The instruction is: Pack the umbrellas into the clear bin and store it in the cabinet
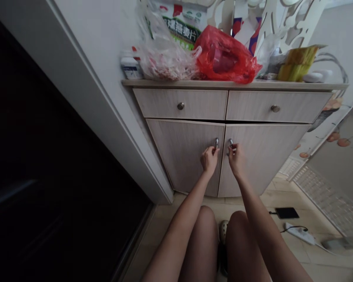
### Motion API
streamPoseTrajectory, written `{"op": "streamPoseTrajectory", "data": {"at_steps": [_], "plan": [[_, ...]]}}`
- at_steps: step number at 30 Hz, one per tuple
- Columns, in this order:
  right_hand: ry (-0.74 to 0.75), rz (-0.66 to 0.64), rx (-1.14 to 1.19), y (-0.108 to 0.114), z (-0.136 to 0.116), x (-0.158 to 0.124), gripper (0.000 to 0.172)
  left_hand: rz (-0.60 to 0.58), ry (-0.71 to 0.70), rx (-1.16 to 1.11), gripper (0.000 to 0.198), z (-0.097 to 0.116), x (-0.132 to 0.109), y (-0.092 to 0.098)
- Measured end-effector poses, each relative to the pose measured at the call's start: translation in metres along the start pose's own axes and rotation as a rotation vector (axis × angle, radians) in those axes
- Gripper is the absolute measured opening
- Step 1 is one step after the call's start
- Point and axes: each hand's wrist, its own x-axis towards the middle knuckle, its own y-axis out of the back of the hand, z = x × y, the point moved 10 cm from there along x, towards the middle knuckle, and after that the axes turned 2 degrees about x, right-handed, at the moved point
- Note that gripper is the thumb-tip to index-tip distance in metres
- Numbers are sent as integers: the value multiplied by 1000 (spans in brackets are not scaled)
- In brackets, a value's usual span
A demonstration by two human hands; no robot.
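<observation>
My left hand grips the small metal door handle on the left cabinet door. With its fingers closed, my right hand is on the matching handle of the right cabinet door. Both doors are of pale wood grain and stand slightly ajar, with a dark gap along their top edges. Above them are two shut drawers, the left drawer and the right drawer, each with a round metal knob.
On the cabinet top lie a red plastic bag, a clear plastic bag, a white bottle and a yellow packet. A phone-like black device and a white power strip rest on the floor at right. A dark doorway is at left.
</observation>
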Motion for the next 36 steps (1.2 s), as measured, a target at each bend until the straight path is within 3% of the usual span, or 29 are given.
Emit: {"op": "streamPoseTrajectory", "data": {"at_steps": [22,28,36], "plan": [[-11,35,-86,-23,9,25,34,-38,23,46,16,-2,28,-22],[-33,-8,-93,-26,10,28,31,-32,0,84,16,0,31,-22],[-31,39,-81,-23,5,24,33,-30,-1,118,15,11,24,-18]]}}
